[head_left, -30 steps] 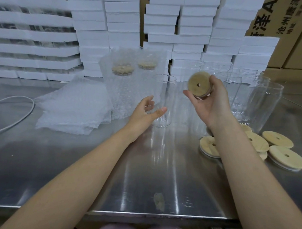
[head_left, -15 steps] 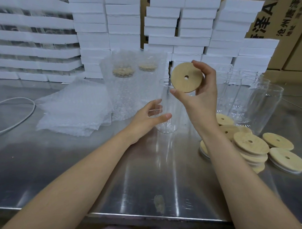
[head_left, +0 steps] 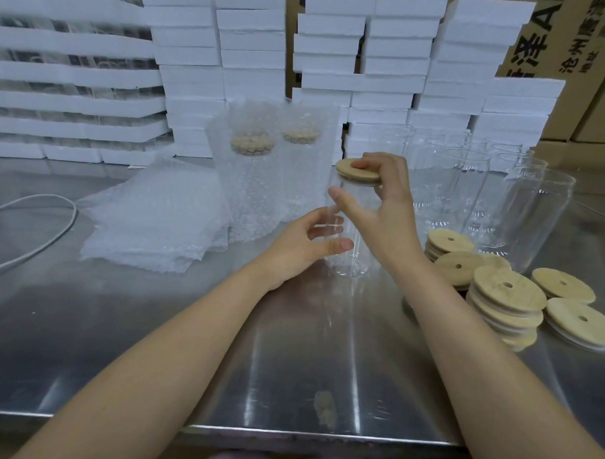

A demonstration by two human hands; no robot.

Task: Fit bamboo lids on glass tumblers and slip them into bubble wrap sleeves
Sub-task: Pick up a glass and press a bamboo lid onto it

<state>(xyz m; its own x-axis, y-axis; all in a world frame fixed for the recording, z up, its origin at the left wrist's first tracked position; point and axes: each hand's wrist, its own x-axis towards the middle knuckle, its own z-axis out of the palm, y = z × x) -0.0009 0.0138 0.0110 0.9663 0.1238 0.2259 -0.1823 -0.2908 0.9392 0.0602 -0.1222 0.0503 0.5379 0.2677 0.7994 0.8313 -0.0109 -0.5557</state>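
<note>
Glass tumbler [head_left: 349, 265]: upright on steel table [head_left: 289, 366], left hand [head_left: 304, 246] gripping its lower wall, thumb in front. Bamboo lid [head_left: 347, 172]: at the tumbler's mouth, under the right hand [head_left: 387, 205], whose curled fingers hold its top and right edge.

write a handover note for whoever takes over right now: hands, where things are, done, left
Left hand grips the glass tumbler, upright on the table.
Right hand holds a bamboo lid on its mouth; not clearly seated.
Done: two sleeved tumblers, lidded, standing behind.
Left: seat this lid, sleeve it from the flat sleeves, then the bare tumblers and loose lids at right.
</note>
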